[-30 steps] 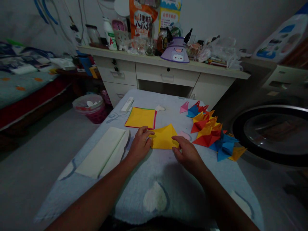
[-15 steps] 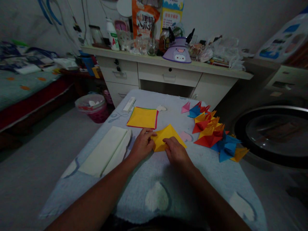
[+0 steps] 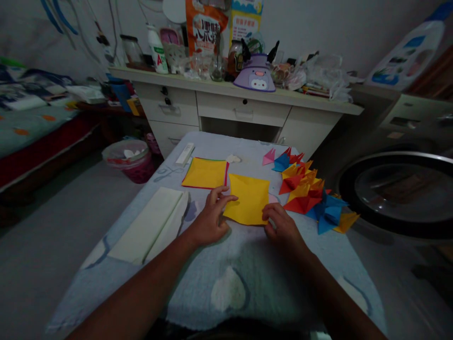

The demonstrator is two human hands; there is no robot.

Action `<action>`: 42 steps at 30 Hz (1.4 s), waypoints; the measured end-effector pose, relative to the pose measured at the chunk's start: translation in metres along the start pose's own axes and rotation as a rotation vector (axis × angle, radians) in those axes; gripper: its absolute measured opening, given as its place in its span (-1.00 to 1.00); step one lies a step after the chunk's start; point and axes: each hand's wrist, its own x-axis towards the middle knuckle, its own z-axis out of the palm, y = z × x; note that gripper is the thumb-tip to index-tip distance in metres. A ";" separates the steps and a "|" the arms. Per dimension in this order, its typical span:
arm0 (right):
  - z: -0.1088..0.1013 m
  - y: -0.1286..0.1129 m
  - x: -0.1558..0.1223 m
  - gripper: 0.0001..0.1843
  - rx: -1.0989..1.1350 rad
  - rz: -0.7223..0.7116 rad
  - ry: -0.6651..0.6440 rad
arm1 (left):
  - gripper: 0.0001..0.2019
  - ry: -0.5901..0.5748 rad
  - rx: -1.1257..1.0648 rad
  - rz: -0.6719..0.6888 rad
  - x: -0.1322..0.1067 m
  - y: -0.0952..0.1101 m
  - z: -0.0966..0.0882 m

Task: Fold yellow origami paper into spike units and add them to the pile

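Observation:
A square sheet of yellow origami paper (image 3: pixel 249 198) lies spread on the cloth-covered table, its lower edge slightly lifted and faint creases on it. My left hand (image 3: pixel 211 221) is at its left edge, fingers apart, the index fingertip resting on the paper. At the lower right corner, my right hand (image 3: pixel 281 225) pinches the sheet between thumb and fingers. Just behind and to the left sits a stack of square paper (image 3: pixel 206 173), yellow on top with red and green edges showing. Folded paper cranes (image 3: pixel 300 182) in red, orange, blue and pink stand in rows to the right.
A folded white cloth or paper (image 3: pixel 148 225) lies left of my left arm. A small white box (image 3: pixel 185 154) is at the table's far left corner. Beyond stands a white desk (image 3: pixel 244 111) with jars, bags and a purple visor (image 3: pixel 255 73). A front-loading washing machine (image 3: pixel 399 141) is at right.
The yellow paper went from folded diagonally, with a point upward, to opened out as a square. My right hand moved right to its lower corner. The view shifted slightly.

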 end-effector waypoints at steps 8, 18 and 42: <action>0.005 0.015 -0.007 -0.71 0.092 0.002 -0.013 | -0.63 -0.005 0.282 0.191 -0.002 -0.009 0.001; 0.013 0.024 -0.012 -0.74 -0.052 -0.006 -0.012 | -0.81 -0.190 0.246 0.297 -0.003 0.003 0.003; 0.010 0.033 -0.010 -0.92 -0.078 0.149 -0.110 | -0.78 -0.277 0.253 0.174 -0.003 0.002 0.006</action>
